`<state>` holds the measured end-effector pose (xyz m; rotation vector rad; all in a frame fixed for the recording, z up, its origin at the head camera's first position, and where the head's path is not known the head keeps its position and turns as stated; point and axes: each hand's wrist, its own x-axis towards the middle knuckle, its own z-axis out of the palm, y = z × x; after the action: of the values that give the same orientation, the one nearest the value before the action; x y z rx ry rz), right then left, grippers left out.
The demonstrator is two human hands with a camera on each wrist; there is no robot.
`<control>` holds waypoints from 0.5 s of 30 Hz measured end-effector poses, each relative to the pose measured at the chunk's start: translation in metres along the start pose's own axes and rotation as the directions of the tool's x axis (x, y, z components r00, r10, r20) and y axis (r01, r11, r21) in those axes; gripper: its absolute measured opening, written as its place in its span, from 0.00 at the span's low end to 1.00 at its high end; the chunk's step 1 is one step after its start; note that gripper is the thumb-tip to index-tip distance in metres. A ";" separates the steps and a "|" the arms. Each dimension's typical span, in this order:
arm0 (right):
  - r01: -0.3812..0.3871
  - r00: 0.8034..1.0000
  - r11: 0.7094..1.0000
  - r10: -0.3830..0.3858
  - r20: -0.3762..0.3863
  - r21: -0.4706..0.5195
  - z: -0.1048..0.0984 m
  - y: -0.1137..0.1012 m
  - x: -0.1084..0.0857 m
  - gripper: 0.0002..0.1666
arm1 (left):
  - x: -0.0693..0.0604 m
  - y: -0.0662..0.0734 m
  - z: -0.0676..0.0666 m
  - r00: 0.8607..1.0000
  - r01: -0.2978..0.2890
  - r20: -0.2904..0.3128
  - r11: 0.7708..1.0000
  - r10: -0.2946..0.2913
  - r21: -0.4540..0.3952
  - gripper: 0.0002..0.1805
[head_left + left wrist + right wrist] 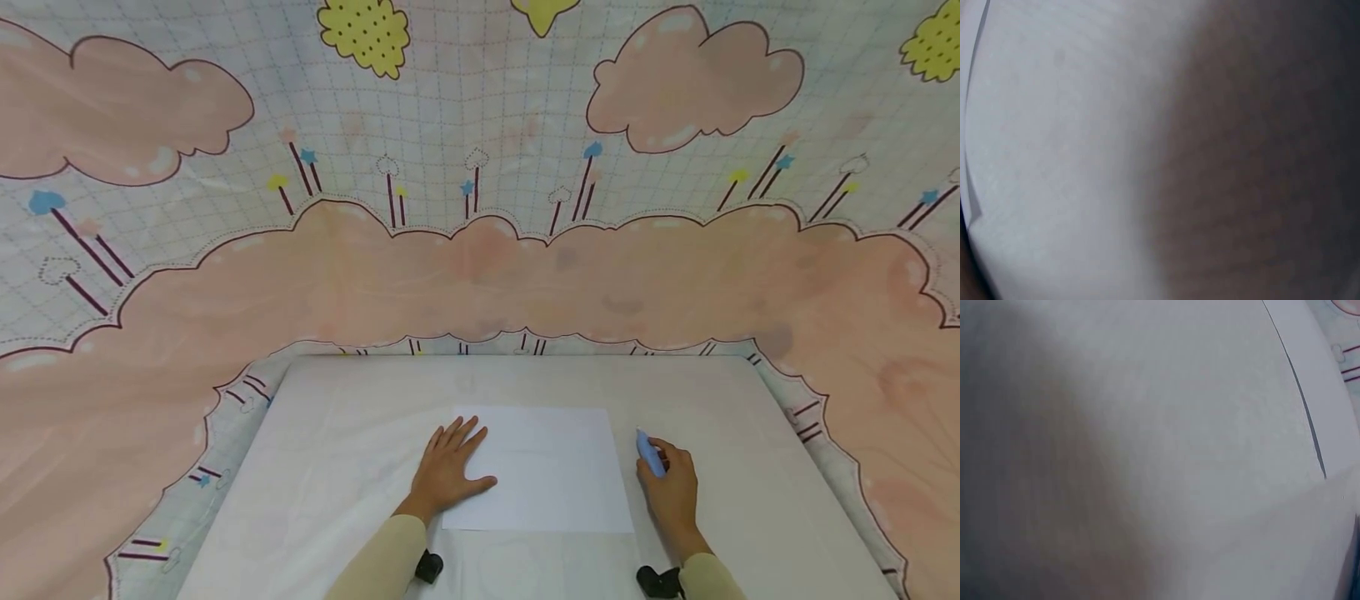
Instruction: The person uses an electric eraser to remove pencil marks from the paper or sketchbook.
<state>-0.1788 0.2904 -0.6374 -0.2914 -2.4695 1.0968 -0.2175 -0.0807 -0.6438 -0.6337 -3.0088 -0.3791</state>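
A white sheet of paper [555,475] lies flat on the white-covered table. On its left edge rests my left hand [447,468], palm down with the fingers spread and the thumb pointing across the sheet. To the right of the paper, my right hand [675,492] grips a short light-blue tool [649,454] with a narrow pale tip; its exact kind is too small to tell. That tip points up and away, apart from the sheet. In both wrist views a dark blur covers much of the frame, and the blue tool is hidden there.
The white tabletop [360,417] extends around the sheet on all sides. Black wrist devices [430,567] sit at both cuffs. Behind and beside the table hangs a cloth [465,275] printed with clouds and a grid.
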 end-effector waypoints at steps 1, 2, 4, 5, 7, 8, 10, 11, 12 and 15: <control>-0.002 1.000 1.000 0.002 -0.008 -0.001 0.000 0.000 0.000 0.24 | 0.000 0.000 0.000 1.000 0.001 0.002 1.000 -0.001 0.001 0.49; -0.006 1.000 1.000 0.006 -0.014 -0.004 0.001 0.000 -0.001 0.24 | 0.000 0.001 0.000 1.000 0.003 0.006 1.000 -0.003 0.002 0.49; -0.015 0.999 1.000 0.015 -0.028 -0.008 0.001 0.000 -0.001 0.23 | 0.001 0.001 -0.001 1.000 0.003 0.010 1.000 -0.003 0.002 0.49; -0.019 0.999 1.000 0.019 -0.033 -0.011 0.002 0.000 -0.001 0.24 | 0.001 0.001 -0.001 1.000 0.002 0.010 1.000 -0.002 -0.001 0.49; -0.026 0.999 1.000 0.026 -0.041 -0.010 0.002 0.001 -0.002 0.24 | 0.001 0.002 -0.002 1.000 0.001 0.011 1.000 -0.001 -0.005 0.49; -0.026 0.999 1.000 0.026 -0.044 -0.008 0.003 0.001 -0.002 0.24 | 0.001 0.002 -0.002 1.000 0.001 0.011 1.000 -0.001 -0.008 0.49; -0.023 0.999 1.000 0.022 -0.046 -0.006 0.003 0.001 -0.001 0.24 | 0.000 0.002 -0.003 1.000 -0.001 0.008 1.000 0.001 -0.012 0.49; -0.021 0.999 1.000 0.021 -0.046 -0.006 0.003 0.001 -0.001 0.24 | 0.000 0.002 -0.003 1.000 0.000 0.008 1.000 0.000 -0.015 0.49; -0.020 0.999 1.000 0.020 -0.045 -0.004 0.004 0.001 -0.001 0.24 | -0.001 0.002 -0.003 1.000 0.000 0.007 1.000 0.000 -0.017 0.49; -0.028 0.999 1.000 0.028 -0.037 -0.007 0.004 0.001 0.000 0.24 | -0.001 0.001 -0.002 1.000 0.003 0.004 1.000 -0.002 -0.017 0.49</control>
<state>-0.1804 0.2882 -0.6412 -0.3463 -2.4446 1.0839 -0.2159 -0.0807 -0.6413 -0.6328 -3.0138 -0.4048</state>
